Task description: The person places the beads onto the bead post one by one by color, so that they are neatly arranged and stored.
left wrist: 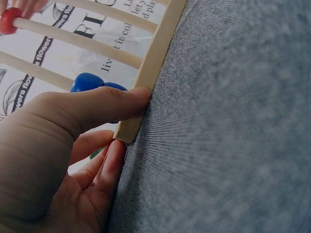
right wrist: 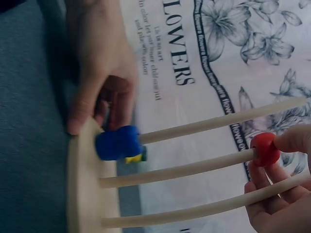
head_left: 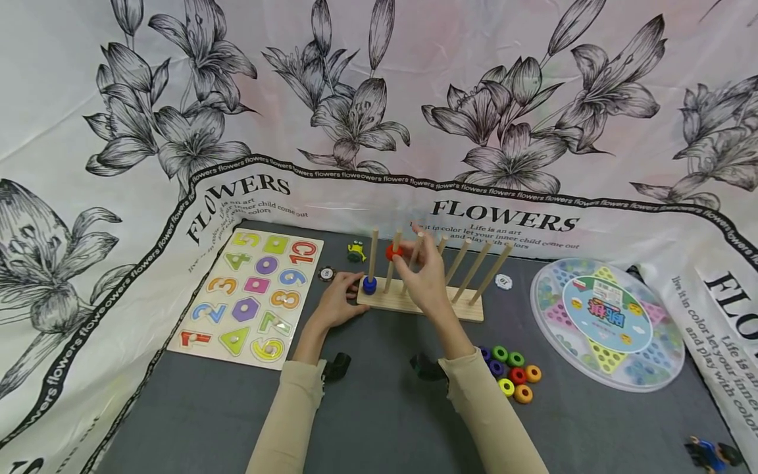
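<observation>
The right hand [right wrist: 279, 194] pinches a red ring [right wrist: 265, 149] near the top of the 2nd peg [right wrist: 180, 171] — the left hand [right wrist: 99, 73] grips the wooden base [right wrist: 82, 194] beside the blue rings [right wrist: 118, 142].

the backdrop cloth [head_left: 509, 197] reads "flowers" and "life is an art"; the number puzzle board [head_left: 249, 296] shows 2, 3, 6, 9, 10.

Beige long sleeves [head_left: 290, 421], frilly cuffs, black wrist cams.
</observation>
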Demonstrator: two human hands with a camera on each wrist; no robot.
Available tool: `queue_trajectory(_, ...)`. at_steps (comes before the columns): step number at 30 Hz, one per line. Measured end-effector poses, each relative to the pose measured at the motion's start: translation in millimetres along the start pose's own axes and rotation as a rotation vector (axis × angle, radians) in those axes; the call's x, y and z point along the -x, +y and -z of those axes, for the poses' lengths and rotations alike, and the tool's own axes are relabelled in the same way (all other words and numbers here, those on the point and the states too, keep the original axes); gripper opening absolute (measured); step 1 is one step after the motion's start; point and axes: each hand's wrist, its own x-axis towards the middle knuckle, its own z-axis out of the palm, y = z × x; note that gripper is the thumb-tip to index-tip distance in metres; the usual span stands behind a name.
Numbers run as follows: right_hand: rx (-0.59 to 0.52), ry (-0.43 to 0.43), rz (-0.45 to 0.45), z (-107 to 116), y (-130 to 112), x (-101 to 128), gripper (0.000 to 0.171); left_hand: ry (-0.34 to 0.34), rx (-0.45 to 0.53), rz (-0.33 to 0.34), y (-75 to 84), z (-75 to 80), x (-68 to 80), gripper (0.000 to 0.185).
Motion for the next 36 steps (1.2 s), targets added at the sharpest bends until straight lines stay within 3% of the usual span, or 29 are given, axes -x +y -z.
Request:
queue_trajectory(5, -0.038, -0.003, -0.053, -3.0, 12.1, 3.9, 0.044, 0.003, 0.009, 0.002, -0.7, 0.5, -1.1, 0.072)
queue_trajectory(23, -0.087, -0.031, -0.175, -15.8, 52.2, 17.6, 0.045, -0.012, -0.001, 0.010, -3.6, 0.8, -2.3, 0.072)
queue_trajectory(29, -0.087, -0.060, -0.260, -21.9, 80.2, 22.3, 0.046, -0.017, -0.007, 0.012, -3.7, 1.2, -2.2, 0.073)
queue_trajectory(33, -0.060, -0.040, -0.260, -28.4, 107.2, 25.1, 0.046, -0.021, -0.008, 0.016, -3.8, 1.2, -2.8, 0.073)
queue_trajectory(36, -0.050, -0.027, -0.261, -30.7, 104.6, 26.4, 0.044, -0.019, -0.009, 0.015, -4.1, 1.4, -2.4, 0.073)
